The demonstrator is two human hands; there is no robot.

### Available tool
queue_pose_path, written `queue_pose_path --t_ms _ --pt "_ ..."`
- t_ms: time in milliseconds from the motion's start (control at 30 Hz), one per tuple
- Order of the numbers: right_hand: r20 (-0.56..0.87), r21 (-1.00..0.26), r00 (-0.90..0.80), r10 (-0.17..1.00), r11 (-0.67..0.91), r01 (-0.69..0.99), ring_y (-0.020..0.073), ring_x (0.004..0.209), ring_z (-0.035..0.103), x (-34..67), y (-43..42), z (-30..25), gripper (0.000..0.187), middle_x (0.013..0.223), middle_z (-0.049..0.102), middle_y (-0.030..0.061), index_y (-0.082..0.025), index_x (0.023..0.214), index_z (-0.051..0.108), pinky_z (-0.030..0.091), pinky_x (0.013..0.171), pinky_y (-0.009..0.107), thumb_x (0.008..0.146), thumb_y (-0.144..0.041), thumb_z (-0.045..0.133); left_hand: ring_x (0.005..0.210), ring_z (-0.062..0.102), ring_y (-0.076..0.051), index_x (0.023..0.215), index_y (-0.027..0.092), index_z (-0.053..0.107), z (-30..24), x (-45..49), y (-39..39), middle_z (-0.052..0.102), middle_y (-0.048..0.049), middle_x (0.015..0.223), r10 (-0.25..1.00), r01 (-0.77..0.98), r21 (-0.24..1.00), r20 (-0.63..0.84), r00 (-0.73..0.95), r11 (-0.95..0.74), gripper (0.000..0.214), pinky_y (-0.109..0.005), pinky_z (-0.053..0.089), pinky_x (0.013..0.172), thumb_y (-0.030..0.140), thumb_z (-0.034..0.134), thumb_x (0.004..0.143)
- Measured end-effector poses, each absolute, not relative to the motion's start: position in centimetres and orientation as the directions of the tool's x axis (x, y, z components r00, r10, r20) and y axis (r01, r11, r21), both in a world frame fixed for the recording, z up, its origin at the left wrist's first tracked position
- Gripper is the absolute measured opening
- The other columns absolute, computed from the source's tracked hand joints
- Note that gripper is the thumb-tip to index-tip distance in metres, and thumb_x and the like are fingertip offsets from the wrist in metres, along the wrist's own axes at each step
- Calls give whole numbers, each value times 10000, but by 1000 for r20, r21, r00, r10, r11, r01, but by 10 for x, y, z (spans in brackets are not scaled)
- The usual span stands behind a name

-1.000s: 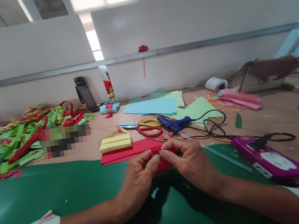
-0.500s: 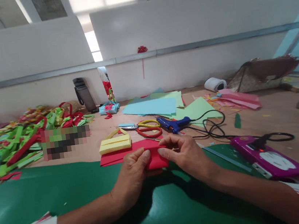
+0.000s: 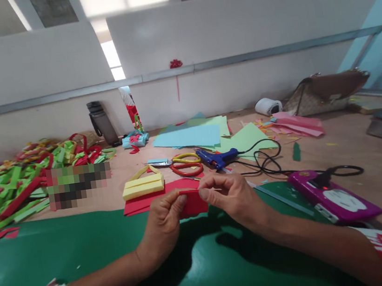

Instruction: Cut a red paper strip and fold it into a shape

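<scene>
A small folded piece of red paper (image 3: 194, 203) is held up between my two hands over the green mat (image 3: 208, 272). My left hand (image 3: 164, 221) pinches its left side, thumb in front. At its upper right corner my right hand (image 3: 231, 198) pinches the edge between thumb and fingers. Just behind the hands lie flat red paper sheets (image 3: 139, 207), with a small folded yellow paper bag (image 3: 143, 187) on top. Scissors with a yellow and a red handle (image 3: 186, 168) and a blue glue gun (image 3: 217, 157) lie farther back.
A purple power strip (image 3: 335, 194) with a plugged-in black cord (image 3: 265, 170) sits at right. Blue paper (image 3: 186, 138) and green sheets lie at the back. Colourful paper strips (image 3: 17, 184) pile up at left, near a grey bottle (image 3: 103, 124). A handbag (image 3: 325, 92) stands back right.
The red paper has tilted, with its upper edge now showing as a fold. My right hand's fingers have shifted to its upper right corner. The whole view has moved slightly.
</scene>
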State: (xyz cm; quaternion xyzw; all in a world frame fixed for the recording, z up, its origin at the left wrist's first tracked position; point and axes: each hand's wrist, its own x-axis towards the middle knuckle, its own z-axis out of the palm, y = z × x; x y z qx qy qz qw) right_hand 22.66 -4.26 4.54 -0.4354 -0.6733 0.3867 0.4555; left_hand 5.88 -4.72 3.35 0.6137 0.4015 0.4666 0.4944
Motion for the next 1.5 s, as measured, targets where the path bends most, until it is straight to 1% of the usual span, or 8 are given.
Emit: queue_pose_path --t_ms 133,300,533,767,967,1133,1267,1500 --pt "329 -886 -221 918 381 263 142 645 521 228 -41 45 238 655 591 11 -171 632 608 427 624 269 794 -339 558 591 468 -132 740 170 703 33 59 -47 596 -5 646 955 36 983 167 246 -181 222 -222 387 574 361 612 810" --pt "337 -863 -234 912 399 310 127 588 487 228 -40 43 234 609 555 -5 -165 627 582 391 569 258 808 -306 534 534 399 -107 694 162 668 31 57 -48 533 15 597 952 84 980 152 266 -180 249 -212 354 535 361 588 822" --pt "382 -804 -254 888 455 382 125 583 466 227 -44 44 224 588 512 -19 -185 588 497 366 574 263 804 -241 516 527 434 -97 661 152 625 34 60 -49 545 23 588 933 31 991 109 344 -128 289 -206 381 541 395 591 813" --pt "422 -776 -189 886 462 431 139 619 475 227 -46 40 198 653 521 -2 -193 626 478 380 603 280 821 -224 479 620 643 -172 749 127 644 37 68 -53 667 -58 697 909 25 984 -173 380 176 293 -250 443 595 415 692 722" --pt "388 -799 -153 909 414 436 136 573 457 229 -40 37 202 596 508 -9 -188 615 485 374 561 273 812 -231 475 493 563 -120 715 134 587 35 67 -51 647 -45 616 906 50 985 -173 387 166 286 -232 395 516 409 667 731" --pt "370 -813 -138 919 392 430 131 572 444 228 -41 38 198 590 490 -15 -188 617 485 355 557 270 807 -242 478 578 573 -132 734 134 626 39 67 -49 635 -36 643 925 91 993 -106 365 78 244 -224 408 541 375 656 757" --pt "338 -832 -158 928 373 410 128 587 446 225 -43 39 199 607 498 -11 -188 600 477 355 565 265 786 -252 505 525 544 -119 670 131 627 36 68 -45 613 -32 585 938 41 997 -82 338 72 268 -215 395 510 369 619 792" --pt "147 -904 -272 951 241 352 96 486 400 225 -40 42 293 535 479 -17 -173 584 489 313 441 219 790 -381 488 494 531 -102 660 122 621 29 63 -39 606 -26 571 937 -113 982 -104 333 149 252 -197 398 480 343 636 780"
